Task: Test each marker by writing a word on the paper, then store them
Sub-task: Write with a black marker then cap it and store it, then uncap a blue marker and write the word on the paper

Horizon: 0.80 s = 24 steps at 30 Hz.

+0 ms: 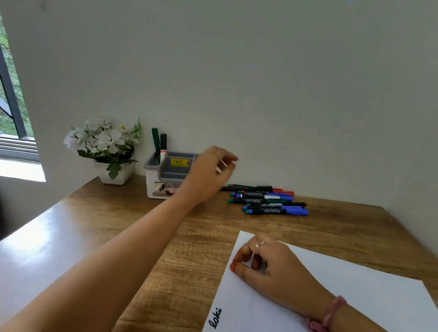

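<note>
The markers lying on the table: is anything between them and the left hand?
Nothing visible is in the way. The left hand hovers in front of the storage box, and the loose markers lie just to its right on bare table.

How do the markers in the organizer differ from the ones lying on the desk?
The two markers in the organizer stand upright; the markers on the desk lie flat, side by side. Those in the organizer are only two, while the desk pile holds several more. The stored pair sits left of the left hand, the pile right of it. Both groups look capped, and neither is touched by a hand.
</note>
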Available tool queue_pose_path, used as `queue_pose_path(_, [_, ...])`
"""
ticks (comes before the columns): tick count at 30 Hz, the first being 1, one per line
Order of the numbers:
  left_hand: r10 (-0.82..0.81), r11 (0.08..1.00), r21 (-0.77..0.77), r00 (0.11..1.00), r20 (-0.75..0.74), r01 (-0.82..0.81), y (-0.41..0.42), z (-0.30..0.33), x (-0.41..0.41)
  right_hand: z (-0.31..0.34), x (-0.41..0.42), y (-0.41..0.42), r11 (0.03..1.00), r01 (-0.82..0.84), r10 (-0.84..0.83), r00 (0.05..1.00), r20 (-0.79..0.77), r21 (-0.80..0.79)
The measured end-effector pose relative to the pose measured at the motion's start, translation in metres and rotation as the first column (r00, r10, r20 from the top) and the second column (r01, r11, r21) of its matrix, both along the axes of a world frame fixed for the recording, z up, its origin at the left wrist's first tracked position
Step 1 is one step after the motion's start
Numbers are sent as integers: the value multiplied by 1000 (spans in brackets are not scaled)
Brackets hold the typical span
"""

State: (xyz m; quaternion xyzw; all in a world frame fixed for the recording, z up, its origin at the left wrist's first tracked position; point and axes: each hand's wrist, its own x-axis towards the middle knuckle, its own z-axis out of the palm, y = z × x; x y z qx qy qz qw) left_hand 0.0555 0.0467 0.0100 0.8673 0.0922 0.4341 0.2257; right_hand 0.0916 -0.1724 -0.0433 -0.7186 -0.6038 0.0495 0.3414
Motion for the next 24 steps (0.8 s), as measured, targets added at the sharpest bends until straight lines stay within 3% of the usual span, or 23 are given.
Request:
queue_pose_path(3, [-64, 997, 27, 955, -288, 75, -31, -22, 12, -1, 1, 0, 1000, -4, 4, 1000, 13, 16])
queue_pose_path(7, [59, 986, 163, 826, -561, 40, -45, -39, 27, -2, 2, 0, 1000, -9, 8, 1000, 20, 26])
queue_pose_path(14, [207, 942, 334, 752, -626, 18, -49, -34, 31, 0, 2, 0, 1000, -20, 19, 999, 39, 24])
queue_pose_path(19, [146, 964, 265, 776, -614, 29, -55, -32, 25, 2, 0, 0, 1000, -9, 8, 998, 62, 16])
queue_pose_path(24, [60, 990, 144, 863, -502, 15, -58, -25, 3, 2, -4, -2, 1000, -7, 5, 991, 130, 21])
